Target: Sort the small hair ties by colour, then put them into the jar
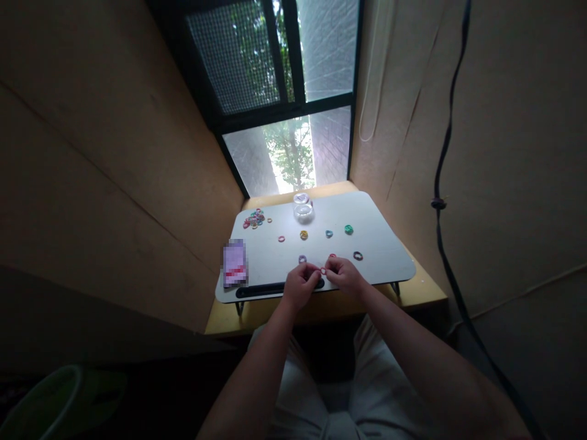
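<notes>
Between my fingertips is a small pinkish-red hair tie (323, 271), which looks like an elastic ring, held above the near edge of the white lap table (385, 263). My left hand (301, 284) pinches it from one side and my right hand (343, 275) from the other. Just beyond the left fingers lies a purple ring (302, 259). A red ring (332, 256) is partly hidden behind the right hand, with a dark ring (358, 256) to its right. Farther back sit a pink ring (281, 239), a yellow bunch (304, 234), a blue one (329, 233) and a green one (349, 229).
A multicoloured pile of rings (255, 219) lies at the back left. A clear round container (303, 212) stands at the back. A blurred purple item (235, 263) rests by the left edge. The black slot strip (261, 291) runs along the front. A dark cord (443, 232) hangs at right.
</notes>
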`<action>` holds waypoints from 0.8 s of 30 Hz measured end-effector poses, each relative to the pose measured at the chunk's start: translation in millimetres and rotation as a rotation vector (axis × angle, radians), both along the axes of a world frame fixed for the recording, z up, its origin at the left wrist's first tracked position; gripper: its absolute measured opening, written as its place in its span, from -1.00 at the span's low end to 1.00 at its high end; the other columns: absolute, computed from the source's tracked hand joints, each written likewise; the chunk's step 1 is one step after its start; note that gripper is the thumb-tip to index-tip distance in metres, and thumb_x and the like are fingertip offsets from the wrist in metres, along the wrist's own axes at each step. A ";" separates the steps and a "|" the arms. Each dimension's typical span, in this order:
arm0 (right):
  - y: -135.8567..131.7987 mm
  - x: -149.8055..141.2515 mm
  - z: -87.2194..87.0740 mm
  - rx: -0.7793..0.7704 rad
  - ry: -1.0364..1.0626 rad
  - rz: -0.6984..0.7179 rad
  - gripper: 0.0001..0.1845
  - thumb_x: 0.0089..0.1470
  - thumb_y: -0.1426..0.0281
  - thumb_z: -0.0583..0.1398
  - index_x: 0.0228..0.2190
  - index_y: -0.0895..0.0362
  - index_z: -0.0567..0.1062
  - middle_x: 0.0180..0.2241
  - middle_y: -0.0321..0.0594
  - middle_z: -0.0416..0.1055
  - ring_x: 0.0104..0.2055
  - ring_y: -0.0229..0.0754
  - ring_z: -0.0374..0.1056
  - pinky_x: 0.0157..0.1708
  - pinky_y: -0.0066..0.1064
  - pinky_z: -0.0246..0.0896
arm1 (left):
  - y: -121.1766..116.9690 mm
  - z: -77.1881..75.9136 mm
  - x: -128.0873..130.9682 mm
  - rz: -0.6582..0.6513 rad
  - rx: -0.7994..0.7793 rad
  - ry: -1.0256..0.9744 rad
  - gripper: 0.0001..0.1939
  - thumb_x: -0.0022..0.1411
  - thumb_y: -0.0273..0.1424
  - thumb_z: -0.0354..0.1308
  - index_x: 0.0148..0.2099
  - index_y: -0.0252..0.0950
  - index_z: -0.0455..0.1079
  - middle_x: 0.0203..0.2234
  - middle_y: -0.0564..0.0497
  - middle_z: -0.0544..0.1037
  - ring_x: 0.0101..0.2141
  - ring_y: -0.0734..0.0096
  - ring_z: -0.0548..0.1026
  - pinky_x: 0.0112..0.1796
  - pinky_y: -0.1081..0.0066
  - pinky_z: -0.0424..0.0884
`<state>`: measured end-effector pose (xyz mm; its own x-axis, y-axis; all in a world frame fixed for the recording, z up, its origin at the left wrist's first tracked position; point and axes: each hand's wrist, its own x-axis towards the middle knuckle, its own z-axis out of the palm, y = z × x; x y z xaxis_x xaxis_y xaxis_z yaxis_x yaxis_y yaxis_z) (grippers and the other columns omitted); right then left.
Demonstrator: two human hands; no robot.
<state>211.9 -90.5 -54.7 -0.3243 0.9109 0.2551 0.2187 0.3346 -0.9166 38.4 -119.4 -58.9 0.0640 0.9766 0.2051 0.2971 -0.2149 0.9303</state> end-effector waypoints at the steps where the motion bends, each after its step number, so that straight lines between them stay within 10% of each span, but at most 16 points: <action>1: -0.2 0.1 0.2 0.002 -0.002 0.003 -0.76 -0.05 0.31 0.18 -0.64 0.10 0.30 -0.67 -0.38 0.15 -0.58 -0.31 0.04 -0.56 -0.44 -0.06 | -0.2 0.8 0.3 -0.006 -0.002 -0.002 -0.72 0.20 -0.17 0.20 -0.26 -0.31 0.49 -0.53 0.05 0.49 -0.50 0.48 0.40 -0.43 0.48 0.32; 6: -0.6 0.4 0.2 0.027 -0.006 0.020 -0.79 -0.05 0.34 0.18 -0.63 0.11 0.31 -0.67 -0.39 0.15 -0.58 -0.31 0.04 -0.55 -0.45 -0.05 | 0.8 0.6 1.2 -0.020 -0.027 -0.035 -0.68 0.19 -0.19 0.22 -0.10 -0.29 0.50 -0.26 -0.05 0.60 -0.44 0.47 0.47 -0.42 0.48 0.37; 24: -1.5 0.6 0.7 0.020 -0.001 0.006 -0.79 0.00 0.32 0.17 -0.60 0.11 0.34 -0.65 -0.38 0.18 -0.56 -0.29 0.08 -0.53 -0.43 -0.01 | -1.0 3.0 1.2 -0.008 0.008 -0.005 -0.72 0.18 -0.17 0.22 -0.34 -0.31 0.42 -0.56 0.10 0.42 -0.52 0.51 0.32 -0.44 0.48 0.24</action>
